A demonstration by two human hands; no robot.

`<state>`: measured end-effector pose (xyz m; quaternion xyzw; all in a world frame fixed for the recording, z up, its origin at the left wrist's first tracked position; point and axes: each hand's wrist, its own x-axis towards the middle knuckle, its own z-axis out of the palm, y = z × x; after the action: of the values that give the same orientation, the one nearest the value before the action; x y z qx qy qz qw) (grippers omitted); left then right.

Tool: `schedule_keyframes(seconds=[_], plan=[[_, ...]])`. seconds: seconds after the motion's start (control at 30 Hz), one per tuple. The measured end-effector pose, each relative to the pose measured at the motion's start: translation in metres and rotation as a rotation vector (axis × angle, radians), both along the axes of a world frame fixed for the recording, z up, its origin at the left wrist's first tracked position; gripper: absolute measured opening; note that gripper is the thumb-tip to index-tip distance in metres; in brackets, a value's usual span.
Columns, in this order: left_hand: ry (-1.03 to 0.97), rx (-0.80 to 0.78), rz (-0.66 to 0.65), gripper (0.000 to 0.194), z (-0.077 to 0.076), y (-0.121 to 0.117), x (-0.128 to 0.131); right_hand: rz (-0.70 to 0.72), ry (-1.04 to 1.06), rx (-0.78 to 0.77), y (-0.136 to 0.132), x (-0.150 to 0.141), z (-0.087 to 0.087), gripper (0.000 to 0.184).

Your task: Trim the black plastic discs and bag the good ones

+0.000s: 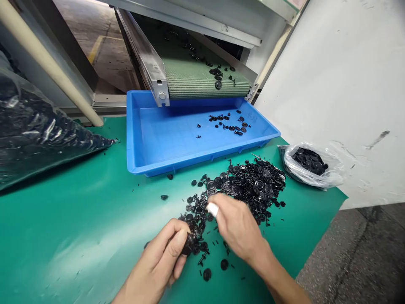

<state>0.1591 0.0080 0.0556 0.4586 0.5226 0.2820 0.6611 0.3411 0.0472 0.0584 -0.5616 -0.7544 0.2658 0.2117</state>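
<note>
A heap of small black plastic parts [257, 181], round discs and thin cross-shaped sprues among them, lies on the green tabletop and trails toward me. My left hand [167, 249] is closed at the near end of the trail, its thumb pressed over curled fingers. Black parts show at its fingertips, partly hidden by the hand. To the right, my right hand [237, 223] reaches over the heap's near side with its fingers bent together. A white wrap [212, 209] covers one of its digit tips. Whatever those fingers hold is hidden beneath them.
Behind the heap stands a blue tray [171, 162] with scattered black parts. A green conveyor belt [190, 76] carrying more parts ends above it. An open clear bag [332, 171] of black parts sits at right; a large dark-filled plastic bag [38, 135] lies at left.
</note>
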Motion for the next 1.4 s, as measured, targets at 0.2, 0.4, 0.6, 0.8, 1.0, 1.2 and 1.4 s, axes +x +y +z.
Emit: schedule_keyframes(seconds=[0.2,0.4,0.6,0.8,1.0,1.2,1.4], plan=[[-0.377,-0.184,-0.056,0.028,-0.011,0.006,-0.006,-0.008,-0.485,0.082,0.041,0.001,-0.002,0.025],[-0.371,-0.238,-0.009,0.032,-0.018,0.003,-0.006,-0.009,-0.453,0.115,0.036,0.007,-0.011,0.028],[-0.412,-0.251,0.044,0.025,-0.012,0.000,0.000,0.032,-0.460,0.076,0.045,0.003,-0.005,0.028],[-0.348,-0.248,0.098,0.025,-0.016,0.002,0.001,-0.061,-0.246,0.115,0.023,0.024,-0.003,0.027],[-0.030,0.107,0.005,0.031,-0.016,-0.012,0.011,-0.222,0.660,-0.348,-0.029,0.009,-0.013,0.014],[0.165,0.281,-0.110,0.027,-0.010,-0.019,0.012,-0.235,0.819,-0.598,-0.064,-0.004,-0.012,0.014],[0.279,0.289,-0.307,0.035,-0.004,-0.013,0.008,-0.055,0.403,-0.259,-0.066,0.008,-0.002,0.024]])
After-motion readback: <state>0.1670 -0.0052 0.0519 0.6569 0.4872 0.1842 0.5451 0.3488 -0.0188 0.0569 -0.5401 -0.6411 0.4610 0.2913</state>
